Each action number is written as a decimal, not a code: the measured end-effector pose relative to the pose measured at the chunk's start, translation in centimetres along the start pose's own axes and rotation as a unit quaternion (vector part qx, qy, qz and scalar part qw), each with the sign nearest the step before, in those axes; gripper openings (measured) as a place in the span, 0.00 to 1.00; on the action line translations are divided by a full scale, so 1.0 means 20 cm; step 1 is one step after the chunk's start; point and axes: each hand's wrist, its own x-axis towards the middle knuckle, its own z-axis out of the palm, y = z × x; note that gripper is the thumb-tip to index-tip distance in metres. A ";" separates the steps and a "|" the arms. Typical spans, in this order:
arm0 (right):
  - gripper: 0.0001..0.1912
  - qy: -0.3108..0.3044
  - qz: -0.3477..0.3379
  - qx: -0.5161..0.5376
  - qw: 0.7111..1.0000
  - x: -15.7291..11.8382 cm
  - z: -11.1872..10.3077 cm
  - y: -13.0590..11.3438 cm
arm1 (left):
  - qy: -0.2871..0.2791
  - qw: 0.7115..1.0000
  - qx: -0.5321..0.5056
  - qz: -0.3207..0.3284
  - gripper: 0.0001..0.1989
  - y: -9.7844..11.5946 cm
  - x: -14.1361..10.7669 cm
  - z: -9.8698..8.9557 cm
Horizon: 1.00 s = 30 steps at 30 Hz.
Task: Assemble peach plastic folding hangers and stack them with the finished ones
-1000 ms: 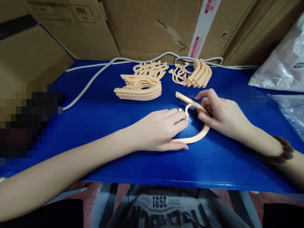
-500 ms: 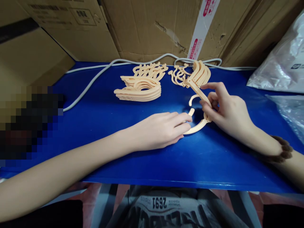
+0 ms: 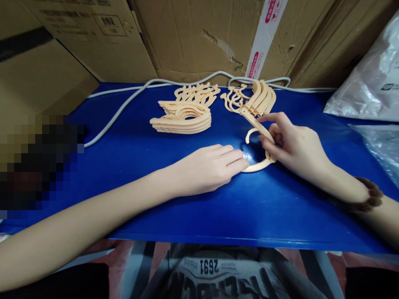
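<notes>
Between my hands is a cream plastic folding clothes hanger [image 3: 258, 167] with its two arms spread apart and its curved hook to the left of the joint. My left hand [image 3: 215, 168] is closed on the end of the lower arm, and its fingers cover that tip. My right hand [image 3: 296, 145] grips the upper arm close to the joint, thumb on the near side and forefinger stretched along it. The upper arm's far end reaches toward a pile of loose hanger arms [image 3: 263, 97].
Left of centre lies a stack of folded hangers [image 3: 181, 124], with loose hooks [image 3: 199, 92] behind it. More hooks [image 3: 232, 99] lie beside the loose arms. A white cable [image 3: 124, 106] crosses the blue table [image 3: 199, 220]. Cardboard boxes [image 3: 187, 37] and plastic bags [image 3: 368, 83] border it.
The upper arm and hook have swung slightly left and toward me. My left hand has shifted slightly, and a short cream end formerly showing above its fingers is no longer visible.
</notes>
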 end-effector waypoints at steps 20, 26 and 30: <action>0.19 -0.011 -0.080 0.016 0.997 -0.01 0.00 -0.02 | 0.027 0.994 0.078 -0.074 0.11 -0.01 -0.01 0.01; 0.19 -0.004 -0.089 0.038 0.995 -0.02 0.00 -0.03 | 0.049 0.992 0.037 -0.112 0.14 0.00 -0.01 0.00; 0.19 0.005 -0.096 0.058 0.994 -0.02 0.00 -0.03 | 0.082 0.982 -0.009 -0.168 0.19 0.01 -0.01 0.00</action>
